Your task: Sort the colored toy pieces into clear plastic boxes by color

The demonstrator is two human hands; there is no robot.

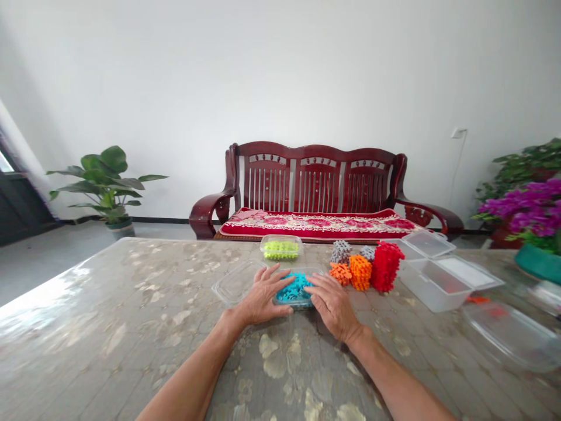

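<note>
A clear plastic container [294,304] filled with blue interlocking toy pieces [294,287] sits on the table in front of me. My left hand [266,295] rests on its left side, fingers spread over the rim and the pieces. At the right side lies my right hand [333,304], its fingers stretched over the edge of the pieces. Neither hand is closed around anything. A clear lid [234,282] lies flat to the left, partly behind my left hand. Just beyond stands a lidded clear container [281,248] of yellow-green pieces.
Blocks of grey [340,251], orange [360,272] and red pieces [386,266] stand to the right. Farther right are an opened translucent box [436,285] and a clear plastic container [512,336]. A flowerpot [539,260] stands at the right edge. Behind the table is a wooden bench [315,181].
</note>
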